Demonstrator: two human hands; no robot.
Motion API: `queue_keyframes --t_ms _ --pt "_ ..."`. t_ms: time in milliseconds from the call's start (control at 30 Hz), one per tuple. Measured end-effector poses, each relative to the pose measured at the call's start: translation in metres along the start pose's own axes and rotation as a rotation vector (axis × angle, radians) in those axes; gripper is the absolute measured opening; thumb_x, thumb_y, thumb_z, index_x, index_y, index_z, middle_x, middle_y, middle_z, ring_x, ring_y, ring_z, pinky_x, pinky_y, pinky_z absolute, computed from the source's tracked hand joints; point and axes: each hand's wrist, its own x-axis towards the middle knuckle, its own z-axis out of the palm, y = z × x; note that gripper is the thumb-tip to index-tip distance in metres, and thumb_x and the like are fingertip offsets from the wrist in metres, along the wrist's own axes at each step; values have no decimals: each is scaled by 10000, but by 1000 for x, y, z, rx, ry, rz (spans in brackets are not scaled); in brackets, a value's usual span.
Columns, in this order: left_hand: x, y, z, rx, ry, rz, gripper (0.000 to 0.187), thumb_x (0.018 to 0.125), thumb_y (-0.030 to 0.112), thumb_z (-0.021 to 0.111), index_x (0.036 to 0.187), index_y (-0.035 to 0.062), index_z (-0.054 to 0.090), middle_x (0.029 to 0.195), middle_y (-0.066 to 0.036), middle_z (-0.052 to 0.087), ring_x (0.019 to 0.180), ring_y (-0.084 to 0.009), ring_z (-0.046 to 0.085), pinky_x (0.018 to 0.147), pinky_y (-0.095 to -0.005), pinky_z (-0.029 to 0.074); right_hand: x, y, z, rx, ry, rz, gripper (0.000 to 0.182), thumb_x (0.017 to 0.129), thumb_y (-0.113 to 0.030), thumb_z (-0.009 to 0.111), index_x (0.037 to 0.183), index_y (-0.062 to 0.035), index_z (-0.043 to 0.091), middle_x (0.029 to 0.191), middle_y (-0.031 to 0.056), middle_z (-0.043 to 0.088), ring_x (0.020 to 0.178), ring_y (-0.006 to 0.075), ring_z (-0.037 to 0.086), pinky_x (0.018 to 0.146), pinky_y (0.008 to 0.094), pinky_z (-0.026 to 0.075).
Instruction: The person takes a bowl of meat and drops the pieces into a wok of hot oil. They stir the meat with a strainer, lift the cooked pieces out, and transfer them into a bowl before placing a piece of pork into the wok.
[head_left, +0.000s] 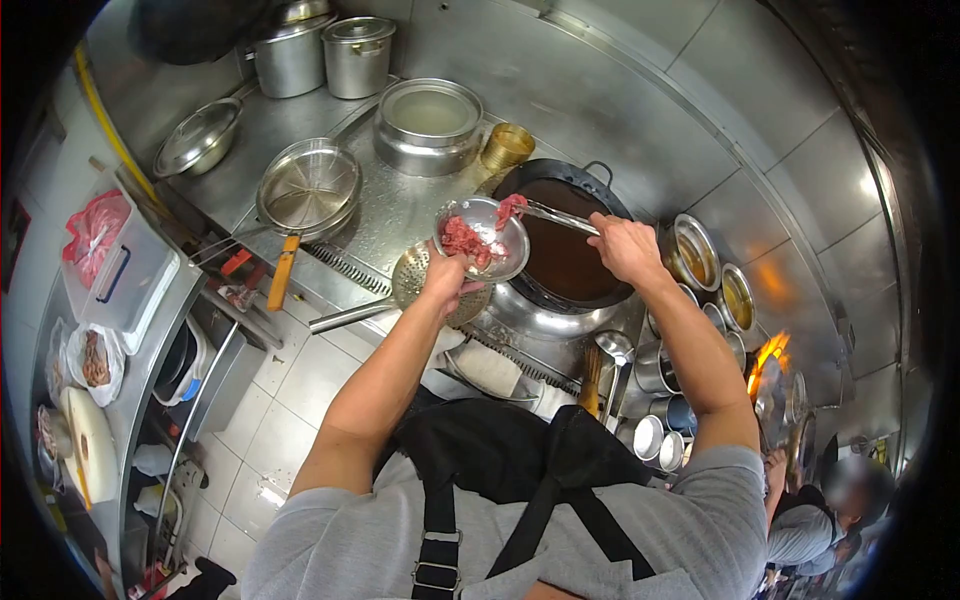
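Observation:
My left hand (452, 280) grips the rim of a metal bowl (513, 250) that holds pieces of raw red meat (465, 240). The bowl is over the left edge of a wok (560, 240) filled with dark brown liquid. My right hand (625, 247) is closed around metal tongs (560, 217), which point left across the wok. A piece of meat hangs at their tips, above the bowl's right rim. Below the bowl lies a perforated ladle (410, 275), partly hidden by my left hand.
A strainer (308, 190) with a wooden handle and a large pot (428, 115) stand on the steel counter. Metal containers (692, 250) line the right side. Farther right, flames (770, 355) rise near a co-worker (805, 530). A plastic bin (130, 260) is at left.

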Motion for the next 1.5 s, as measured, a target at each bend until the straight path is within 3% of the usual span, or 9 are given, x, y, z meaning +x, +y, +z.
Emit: queue_keyframes --t_ms 300,633,767,900,1067,1200,1267,1333,1500 --pt "-6 -16 -6 92 -4 -49 662 778 -31 505 1364 151 256 1197 -123 516 915 -266 642 599 -375 617 21 55 66 -15 -237 211 249 877 -266 613 1061 -101 580 939 151 685 898 341 661 741 451 515" --pt "-9 -15 -31 72 -17 -72 669 743 -55 468 1364 129 300 1213 -134 510 967 -310 621 638 -408 616 47 80 79 -39 -253 424 325 871 -295 629 1116 -88 582 1043 154 675 1005 332 645 835 442 519" --pt "-15 -1 -31 78 40 -44 683 731 -66 466 1366 128 302 1216 -130 510 980 -307 617 624 -416 616 43 74 25 -110 -230 327 326 866 -295 632 1115 -91 579 1010 144 677 954 331 655 790 447 520" --pt "-11 3 -35 101 20 -54 700 742 -59 469 1382 139 268 1238 -128 498 998 -305 608 661 -434 611 21 25 -22 -76 -92 35 295 870 -281 623 1095 -96 575 1005 136 666 895 333 659 732 451 519" --pt "-18 9 0 141 -134 -57 747 803 -10 533 1431 183 177 1294 -143 466 1037 -292 584 698 -450 596 14 -53 1 -88 -202 -204 232 876 -250 601 1048 -95 580 934 147 656 840 296 669 664 410 529" --pt "2 -9 2 129 -124 -81 781 793 -21 520 1439 221 153 1327 -141 438 1158 -314 507 700 -457 587 16 -42 11 -21 -236 -166 203 874 -247 600 1011 -99 584 925 136 669 846 302 668 685 419 526" --pt "4 -9 5 96 -107 -91 758 776 -33 507 1418 202 179 1301 -142 451 1097 -307 549 683 -446 599 5 -12 7 27 -150 -25 193 865 -245 609 1009 -118 591 924 127 683 860 307 668 709 427 522" --pt "10 -11 4 73 -89 -141 719 766 -35 518 1385 178 219 1270 -142 468 1017 -300 592 648 -427 608 4 14 3 -34 -269 141 211 868 -245 607 1054 -145 599 942 125 689 887 311 666 731 433 520" --pt "25 -21 8 69 -145 -115 696 759 -31 547 1351 147 229 1223 -144 479 940 -296 625 621 -393 609 14 68 73 -89 -307 368 241 869 -237 597 1084 -130 618 966 138 695 948 317 666 806 433 531"
